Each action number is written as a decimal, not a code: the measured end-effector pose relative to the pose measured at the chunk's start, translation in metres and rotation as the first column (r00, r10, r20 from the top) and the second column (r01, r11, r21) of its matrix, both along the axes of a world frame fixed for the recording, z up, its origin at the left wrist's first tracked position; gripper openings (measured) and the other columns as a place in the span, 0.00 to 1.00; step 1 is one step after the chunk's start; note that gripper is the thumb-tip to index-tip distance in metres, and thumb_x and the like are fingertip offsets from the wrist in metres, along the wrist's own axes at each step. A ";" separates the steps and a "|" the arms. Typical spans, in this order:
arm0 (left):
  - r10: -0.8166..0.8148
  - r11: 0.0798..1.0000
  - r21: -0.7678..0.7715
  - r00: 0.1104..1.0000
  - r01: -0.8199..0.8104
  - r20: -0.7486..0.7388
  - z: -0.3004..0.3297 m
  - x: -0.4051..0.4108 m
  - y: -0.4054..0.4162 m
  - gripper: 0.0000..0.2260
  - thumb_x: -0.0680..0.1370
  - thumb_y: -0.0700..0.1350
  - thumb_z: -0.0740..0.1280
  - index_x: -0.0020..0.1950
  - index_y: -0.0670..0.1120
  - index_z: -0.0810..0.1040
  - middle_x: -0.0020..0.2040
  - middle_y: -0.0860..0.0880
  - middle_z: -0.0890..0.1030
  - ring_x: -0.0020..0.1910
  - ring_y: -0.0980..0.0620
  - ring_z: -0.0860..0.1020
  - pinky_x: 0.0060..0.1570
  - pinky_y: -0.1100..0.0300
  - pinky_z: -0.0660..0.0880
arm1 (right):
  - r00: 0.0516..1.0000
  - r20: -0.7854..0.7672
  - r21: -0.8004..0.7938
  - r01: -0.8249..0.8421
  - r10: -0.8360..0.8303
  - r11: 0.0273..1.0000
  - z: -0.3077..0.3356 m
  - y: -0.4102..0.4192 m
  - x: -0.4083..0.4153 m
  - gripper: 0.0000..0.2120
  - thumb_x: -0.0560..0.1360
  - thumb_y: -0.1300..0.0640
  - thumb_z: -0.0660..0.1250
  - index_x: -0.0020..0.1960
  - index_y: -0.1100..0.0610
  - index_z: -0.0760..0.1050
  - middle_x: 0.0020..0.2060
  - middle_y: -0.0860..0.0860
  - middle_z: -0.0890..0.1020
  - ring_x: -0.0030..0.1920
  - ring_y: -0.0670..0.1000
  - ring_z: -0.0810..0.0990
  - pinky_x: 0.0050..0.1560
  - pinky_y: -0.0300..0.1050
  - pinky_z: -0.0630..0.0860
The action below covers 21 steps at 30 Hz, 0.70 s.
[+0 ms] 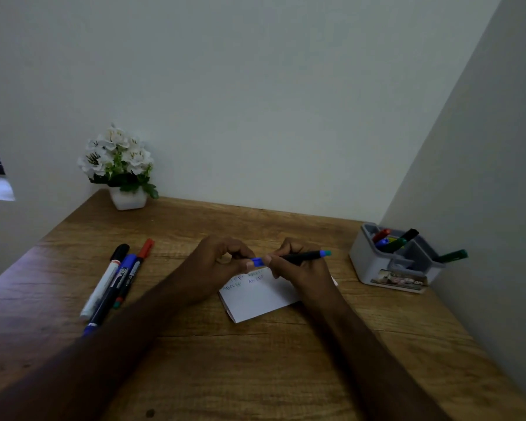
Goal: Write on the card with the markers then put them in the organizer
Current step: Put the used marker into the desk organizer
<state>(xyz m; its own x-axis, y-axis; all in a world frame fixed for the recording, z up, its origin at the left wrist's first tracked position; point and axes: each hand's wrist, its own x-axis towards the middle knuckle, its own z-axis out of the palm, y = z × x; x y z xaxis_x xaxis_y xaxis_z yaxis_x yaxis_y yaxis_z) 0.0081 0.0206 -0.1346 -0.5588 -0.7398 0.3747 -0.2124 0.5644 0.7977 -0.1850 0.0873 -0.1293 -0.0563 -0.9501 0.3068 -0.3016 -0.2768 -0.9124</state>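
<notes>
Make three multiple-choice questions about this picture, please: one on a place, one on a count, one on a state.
1. Where is the organizer?
A. Far left corner
B. Right side, by the wall
C. On the card

2. How many markers lie loose on the left of the desk?
A. One
B. Three
C. Six

3. What does the card show?
A. Nothing
B. Handwriting
C. A tear through it

Answers: 1 B, it stands beside the right wall. 2 B, three markers lie together there. 3 B, letters are written near its top edge.

Both hands meet over the card (260, 299) on the worktop (255, 375); three markers (116, 281) lie left of the left grip (222, 262), the organizer (389, 265) right of the right grip (298, 265), a flowerpot (128, 200) behind.
</notes>
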 end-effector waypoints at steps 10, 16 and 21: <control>0.190 0.980 0.091 0.959 -0.175 -0.210 0.014 -0.026 0.017 0.04 0.70 0.40 0.77 0.43 0.43 0.84 0.38 0.53 0.85 0.38 0.60 0.82 0.39 0.72 0.74 | 0.992 0.085 -0.021 0.094 -0.091 0.995 0.005 0.001 0.001 0.08 0.80 0.60 0.65 0.45 0.53 0.82 0.38 0.45 0.85 0.40 0.42 0.80 0.41 0.36 0.75; 0.232 0.970 -0.057 0.969 -0.237 -0.088 0.023 -0.037 0.013 0.08 0.69 0.49 0.77 0.45 0.49 0.83 0.39 0.55 0.83 0.41 0.60 0.81 0.41 0.68 0.76 | 0.974 -0.022 -0.136 0.221 -0.226 0.966 0.018 0.003 -0.025 0.08 0.83 0.58 0.60 0.52 0.54 0.78 0.41 0.55 0.84 0.40 0.45 0.81 0.42 0.39 0.75; 0.159 0.970 -0.199 0.983 -0.137 0.095 0.046 -0.069 0.008 0.09 0.69 0.56 0.75 0.42 0.52 0.82 0.37 0.55 0.83 0.39 0.58 0.80 0.40 0.55 0.79 | 0.842 -0.373 -0.354 0.259 -0.389 0.899 0.056 0.019 -0.073 0.12 0.83 0.58 0.60 0.64 0.55 0.77 0.42 0.46 0.80 0.38 0.40 0.75 0.40 0.30 0.69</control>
